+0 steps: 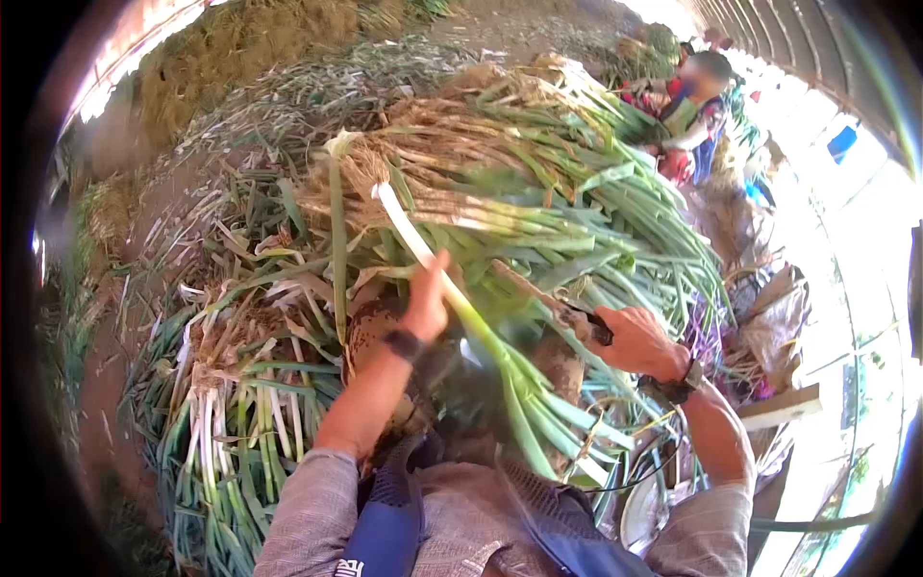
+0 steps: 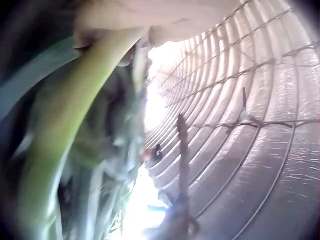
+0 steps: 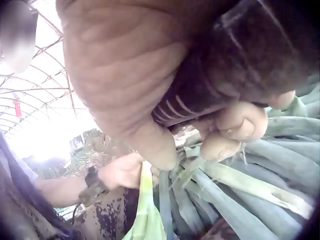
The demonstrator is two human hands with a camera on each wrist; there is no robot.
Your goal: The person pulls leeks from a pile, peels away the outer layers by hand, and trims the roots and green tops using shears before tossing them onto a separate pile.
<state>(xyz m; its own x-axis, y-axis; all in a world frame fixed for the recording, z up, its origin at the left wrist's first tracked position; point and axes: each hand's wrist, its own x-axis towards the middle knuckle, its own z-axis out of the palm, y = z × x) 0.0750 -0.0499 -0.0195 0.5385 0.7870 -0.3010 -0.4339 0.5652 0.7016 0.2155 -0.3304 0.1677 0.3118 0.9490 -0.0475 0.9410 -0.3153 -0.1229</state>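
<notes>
My left hand [image 1: 426, 303] grips a long leek [image 1: 479, 332] around its stem in the head view, the white root end up and the green leaves hanging down to the right. In the left wrist view the stem [image 2: 75, 110] runs down from the left hand [image 2: 150, 17]. My right hand [image 1: 636, 342] holds a dark handle [image 1: 598, 330] with a long, narrow brown blade [image 1: 524, 282] pointing toward the leek, apart from it. The right wrist view shows the right hand's fingers [image 3: 242, 122] curled round the dark, ridged handle [image 3: 210, 85].
A large heap of leeks [image 1: 577, 231] lies ahead, roots mostly to the left. More leeks [image 1: 226, 423] lie at the lower left, with loose leaves around. Another person [image 1: 694, 115] sits at the upper right. Sacks [image 1: 769, 317] stand at the right, near a wooden board [image 1: 781, 407].
</notes>
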